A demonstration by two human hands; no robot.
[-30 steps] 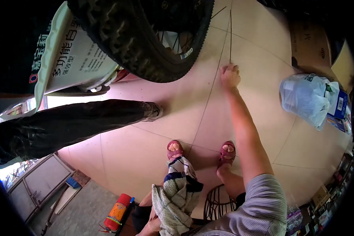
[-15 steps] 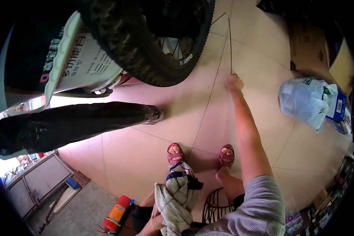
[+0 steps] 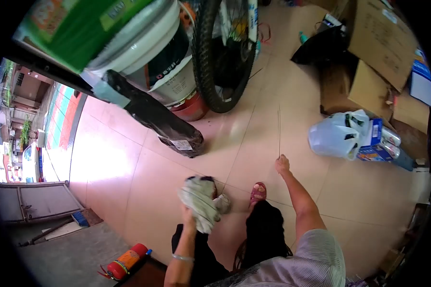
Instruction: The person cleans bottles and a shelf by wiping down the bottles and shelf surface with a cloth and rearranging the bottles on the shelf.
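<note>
My left hand (image 3: 188,216) is closed on a crumpled pale towel (image 3: 200,203) with dark edging, held out in front of my left leg. The towel hides most of the fingers and my left foot. My right hand (image 3: 282,163) is wrapped round one end of a long thin rod (image 3: 279,129), which points away from me over the tiled floor. Whether it is wire or a thin stick I cannot tell. A red sandal (image 3: 258,192) shows on my right foot, between the two hands.
Ahead stand a bicycle wheel (image 3: 200,57), a white bucket (image 3: 177,83) and a black wrapped bundle (image 3: 163,119). At right are a plastic bag (image 3: 337,136) and cardboard boxes (image 3: 383,40). A red fire extinguisher (image 3: 127,260) lies lower left, near a metal gate (image 3: 48,202).
My left hand has brought the towel forward from beside my lap. My right hand, still gripping the rod, now appears closer to my body. The camera view has shifted, showing more boxes and the doorway.
</note>
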